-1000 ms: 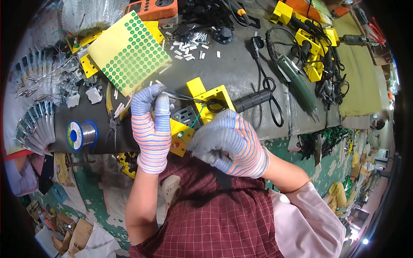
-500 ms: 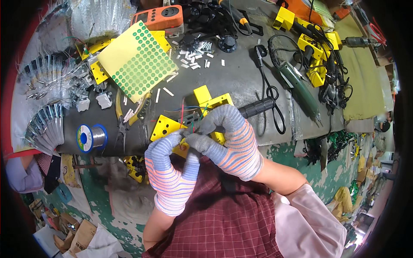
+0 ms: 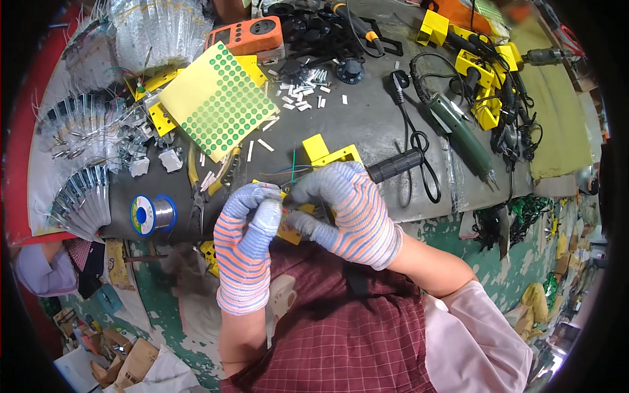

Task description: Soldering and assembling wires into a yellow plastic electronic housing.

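Note:
My left hand [image 3: 247, 242], in a striped knit glove, has thumb and fingers pinched together; what the tips hold is too small to make out. Beside it my gloved right hand [image 3: 354, 213] curls over a yellow housing [image 3: 288, 234], its thumb and forefinger apart around the yellow part. Most of that housing is hidden under the fingers. A thin green wire [image 3: 293, 165] stands up behind the hands. Just beyond, a yellow bracket [image 3: 316, 148] lies on the bench, with a black ribbed handle [image 3: 396, 165] to its right.
To the left are a solder spool [image 3: 154, 215], yellow-handled pliers [image 3: 195, 183] and fanned leads [image 3: 82, 196]. A sheet of green dots [image 3: 219, 101] lies beyond, near an orange meter [image 3: 246, 36]. At right are a green electric screwdriver [image 3: 462, 137] and a black corded plug [image 3: 401, 85].
My left hand has drawn back from the right and turned more upright, fingers pinched. My right thumb and forefinger have parted. The red wire that stood between the hands no longer shows upright.

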Demonstrator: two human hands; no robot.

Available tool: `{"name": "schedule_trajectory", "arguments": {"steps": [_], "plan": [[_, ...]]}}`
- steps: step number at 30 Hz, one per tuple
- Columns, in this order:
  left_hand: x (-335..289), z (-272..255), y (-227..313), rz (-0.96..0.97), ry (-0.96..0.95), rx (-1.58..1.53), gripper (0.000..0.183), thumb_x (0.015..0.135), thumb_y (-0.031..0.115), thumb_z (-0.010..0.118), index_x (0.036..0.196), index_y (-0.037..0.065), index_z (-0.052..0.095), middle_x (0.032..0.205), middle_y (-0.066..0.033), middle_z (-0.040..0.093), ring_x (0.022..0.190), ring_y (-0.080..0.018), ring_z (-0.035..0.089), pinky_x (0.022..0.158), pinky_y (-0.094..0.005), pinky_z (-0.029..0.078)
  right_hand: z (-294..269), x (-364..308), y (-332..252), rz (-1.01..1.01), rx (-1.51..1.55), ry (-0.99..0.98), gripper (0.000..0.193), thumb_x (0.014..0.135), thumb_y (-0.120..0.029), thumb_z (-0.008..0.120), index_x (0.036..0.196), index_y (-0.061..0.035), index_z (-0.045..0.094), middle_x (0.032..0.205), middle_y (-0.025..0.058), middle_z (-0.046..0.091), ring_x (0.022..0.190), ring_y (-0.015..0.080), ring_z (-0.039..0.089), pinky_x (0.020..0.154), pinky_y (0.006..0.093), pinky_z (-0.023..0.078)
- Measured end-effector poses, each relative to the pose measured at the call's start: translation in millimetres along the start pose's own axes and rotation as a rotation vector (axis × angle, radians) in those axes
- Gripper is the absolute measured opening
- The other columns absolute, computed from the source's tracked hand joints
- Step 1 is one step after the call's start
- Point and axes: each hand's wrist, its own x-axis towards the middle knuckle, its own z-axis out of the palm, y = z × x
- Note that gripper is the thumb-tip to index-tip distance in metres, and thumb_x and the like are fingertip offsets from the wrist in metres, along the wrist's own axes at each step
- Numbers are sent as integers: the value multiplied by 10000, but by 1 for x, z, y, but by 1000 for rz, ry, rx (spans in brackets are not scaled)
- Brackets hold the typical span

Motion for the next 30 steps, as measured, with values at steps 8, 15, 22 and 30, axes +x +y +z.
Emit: {"name": "schedule_trajectory", "arguments": {"steps": [8, 15, 22, 30], "plan": [[1, -8, -16, -20, 86, -78, 303, 903, 192, 721, 1128, 2, 649, 1066, -84, 666, 986, -171, 611, 908, -291, 478, 7, 4, 4, -32, -53, -41, 170, 814, -260, 716, 877, -101, 711, 856, 95, 656, 820, 327, 623, 763, 444, 458], [5, -5, -12, 68, 25, -52, 154, 884, 84, 699, 1023, 20, 677, 1045, -66, 677, 940, -136, 607, 880, -298, 490, 7, 5, 10, -29, 20, -45, 135, 809, -217, 703, 872, -98, 711, 851, 97, 661, 807, 319, 632, 746, 440, 462], [8, 0, -9, 68, 20, -143, 111, 864, 37, 699, 963, 26, 650, 1050, -88, 665, 948, -146, 609, 889, -299, 493, 7, 4, 10, -27, 45, -14, 99, 785, -175, 715, 841, -94, 712, 831, 92, 663, 766, 321, 635, 720, 437, 466], [9, 0, -4, 75, -61, -55, 122, 857, 34, 690, 970, 13, 646, 1113, -108, 654, 975, -161, 614, 897, -313, 499, 5, 3, 11, -60, 24, -10, 101, 785, -181, 705, 828, -90, 699, 833, 96, 657, 764, 321, 633, 721, 440, 464]]}}
